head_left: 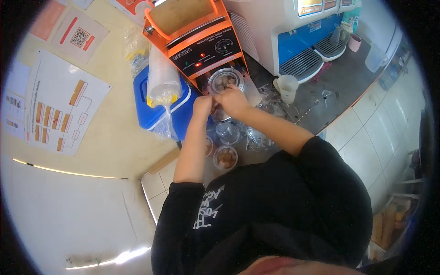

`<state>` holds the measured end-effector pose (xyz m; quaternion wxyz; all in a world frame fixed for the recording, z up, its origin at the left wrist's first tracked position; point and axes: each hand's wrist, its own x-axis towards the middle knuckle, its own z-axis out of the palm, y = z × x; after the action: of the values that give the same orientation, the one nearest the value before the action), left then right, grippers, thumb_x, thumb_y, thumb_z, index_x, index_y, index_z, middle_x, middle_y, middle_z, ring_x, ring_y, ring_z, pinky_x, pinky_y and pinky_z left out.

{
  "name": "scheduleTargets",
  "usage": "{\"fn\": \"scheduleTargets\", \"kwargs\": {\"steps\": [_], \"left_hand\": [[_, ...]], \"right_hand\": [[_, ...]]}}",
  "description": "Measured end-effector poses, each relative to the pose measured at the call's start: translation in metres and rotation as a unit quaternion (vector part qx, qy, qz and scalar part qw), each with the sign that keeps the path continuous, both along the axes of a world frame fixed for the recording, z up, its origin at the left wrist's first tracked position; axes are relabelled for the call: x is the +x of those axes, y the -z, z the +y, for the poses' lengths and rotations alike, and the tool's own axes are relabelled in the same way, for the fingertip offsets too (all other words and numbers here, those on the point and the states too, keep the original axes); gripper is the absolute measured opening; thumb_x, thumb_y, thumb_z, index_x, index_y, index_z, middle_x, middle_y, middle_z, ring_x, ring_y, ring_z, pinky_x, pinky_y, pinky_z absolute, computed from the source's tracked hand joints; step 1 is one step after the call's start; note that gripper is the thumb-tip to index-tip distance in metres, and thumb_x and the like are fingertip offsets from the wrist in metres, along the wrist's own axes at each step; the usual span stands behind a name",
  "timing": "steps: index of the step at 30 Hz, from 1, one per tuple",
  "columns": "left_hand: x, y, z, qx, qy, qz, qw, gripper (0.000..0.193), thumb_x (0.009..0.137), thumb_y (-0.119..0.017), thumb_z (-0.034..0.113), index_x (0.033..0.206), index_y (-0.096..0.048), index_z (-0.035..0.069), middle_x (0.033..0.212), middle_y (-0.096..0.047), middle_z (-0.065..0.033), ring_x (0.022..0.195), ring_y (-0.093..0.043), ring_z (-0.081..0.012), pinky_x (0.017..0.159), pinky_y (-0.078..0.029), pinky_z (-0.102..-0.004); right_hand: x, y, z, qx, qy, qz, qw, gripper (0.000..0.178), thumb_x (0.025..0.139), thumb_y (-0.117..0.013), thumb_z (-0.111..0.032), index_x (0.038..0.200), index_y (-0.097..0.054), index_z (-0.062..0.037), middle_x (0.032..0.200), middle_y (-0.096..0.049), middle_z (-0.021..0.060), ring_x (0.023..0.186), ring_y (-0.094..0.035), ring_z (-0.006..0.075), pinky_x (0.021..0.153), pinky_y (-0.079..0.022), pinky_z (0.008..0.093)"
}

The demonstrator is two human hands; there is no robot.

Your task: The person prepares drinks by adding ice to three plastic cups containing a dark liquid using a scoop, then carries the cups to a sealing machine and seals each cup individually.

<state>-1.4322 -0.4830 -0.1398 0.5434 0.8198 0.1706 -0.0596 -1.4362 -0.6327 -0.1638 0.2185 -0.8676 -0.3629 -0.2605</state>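
An orange and black cup sealing machine (201, 50) stands at the counter's far side with red lights lit on its panel. A clear cup with brown drink and ice (224, 82) sits in the machine's round metal holder. My left hand (203, 106) is closed at the holder's left front edge; what its fingers grip is hidden. My right hand (233, 101) is closed at the holder's front, its fingers by the cup's rim, and its grip is also hidden. Nearer me stand another iced drink cup (225, 158) and an upside-down-looking clear cup (228, 132).
To the left, a sleeve of stacked plastic cups (163, 78) lies over a blue box (143, 103). At the right are a white mug (287, 88), a drink dispenser (293, 55), a long spoon (308, 111) and crumpled clear plastic (261, 137). A pink cup (354, 42) stands farther back.
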Motion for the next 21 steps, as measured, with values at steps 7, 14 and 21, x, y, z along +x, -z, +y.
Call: {"fn": "scheduleTargets", "kwargs": {"steps": [7, 14, 21], "left_hand": [[-0.010, 0.028, 0.013, 0.028, 0.062, -0.118, 0.991, 0.027, 0.084, -0.060, 0.022, 0.067, -0.060, 0.001, 0.059, -0.058, -0.0043, 0.050, -0.051, -0.0114, 0.046, -0.037, -0.0265], [-0.018, 0.043, 0.016, 0.004, 0.068, -0.100, 0.993, 0.026, 0.084, -0.061, 0.024, 0.074, -0.062, 0.000, 0.061, -0.060, -0.0040, 0.053, -0.052, -0.0111, 0.050, -0.040, -0.0265], [-0.039, 0.029, 0.010, 0.060, 0.058, -0.096, 0.992, 0.026, 0.084, -0.061, 0.024, 0.076, -0.063, 0.000, 0.063, -0.061, -0.0045, 0.055, -0.055, -0.0113, 0.052, -0.042, -0.0262]], "right_hand": [[-0.069, 0.023, -0.022, 0.261, -0.012, 0.070, 0.963, 0.014, 0.075, -0.057, -0.009, 0.088, -0.060, -0.0090, 0.087, -0.061, 0.0126, 0.080, -0.060, 0.0277, 0.080, -0.045, 0.0395], [-0.074, 0.063, -0.046, 0.542, -0.034, 0.648, 0.533, 0.024, 0.086, -0.056, -0.014, 0.108, -0.049, -0.0055, 0.096, -0.061, 0.0127, 0.086, -0.061, 0.0219, 0.076, -0.048, 0.0344], [-0.066, 0.071, -0.029, 0.648, -0.045, 0.629, 0.428, 0.021, 0.094, -0.050, -0.022, 0.102, -0.047, -0.0021, 0.098, -0.060, 0.0141, 0.090, -0.061, 0.0233, 0.080, -0.049, 0.0353]]}}
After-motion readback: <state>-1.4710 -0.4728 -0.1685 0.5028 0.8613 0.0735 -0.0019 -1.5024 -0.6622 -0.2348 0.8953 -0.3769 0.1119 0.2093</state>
